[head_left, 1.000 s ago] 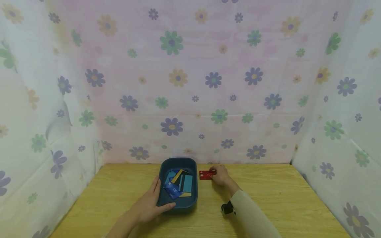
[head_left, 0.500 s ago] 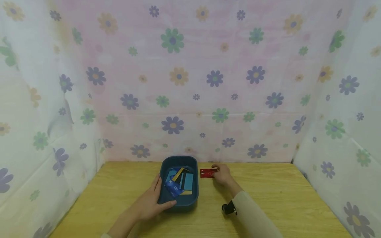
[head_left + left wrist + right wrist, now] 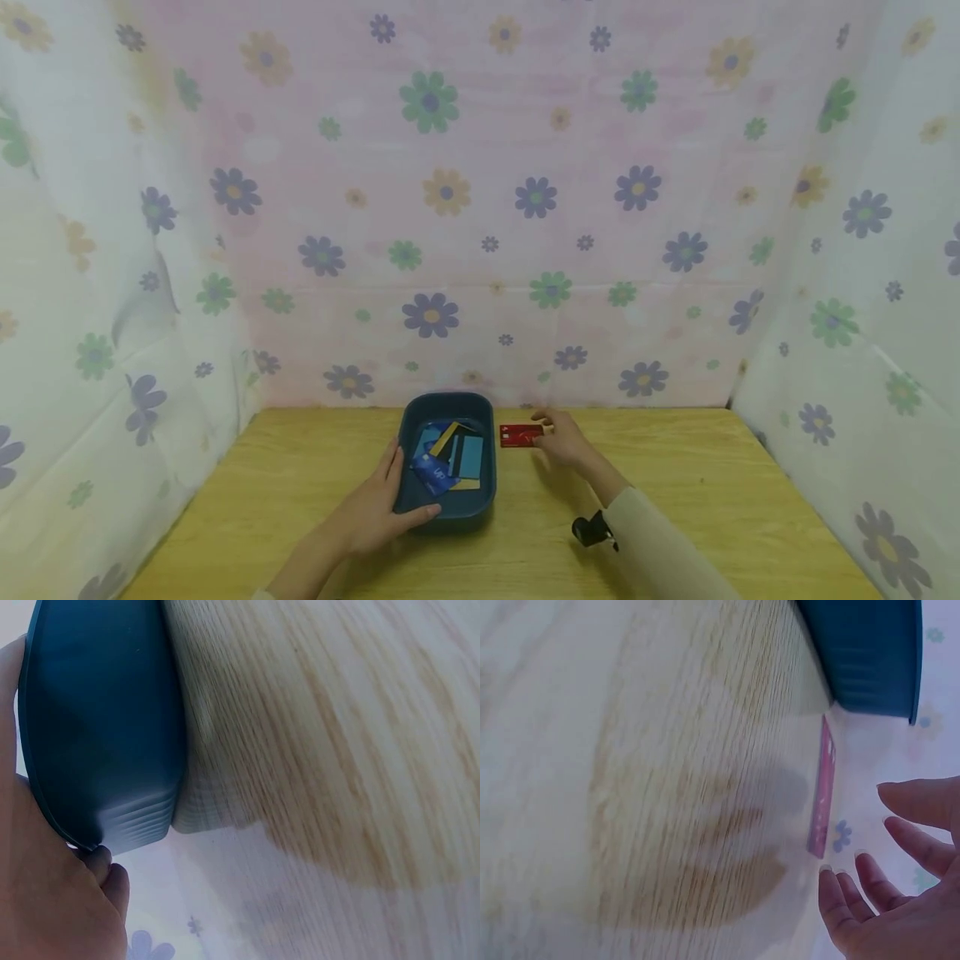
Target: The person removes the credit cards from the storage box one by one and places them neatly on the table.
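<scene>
A dark blue plastic bin stands on the table with several bank cards in it, among them a blue card and a light blue one with a dark stripe. My left hand holds the bin at its near left corner, thumb along the front rim and fingers on the left wall. To the right of the bin a red bank card lies flat on the table. My right hand hovers at the card's right end; in the right wrist view its fingers are spread, with nothing between them.
The wooden table ends at the back against a flowered cloth, which also hangs at both sides. A black wrist camera sits by the right sleeve.
My right hand has let go of the red card and drawn back slightly, its fingers opening. The card stays beside the bin, and my left hand keeps its hold.
</scene>
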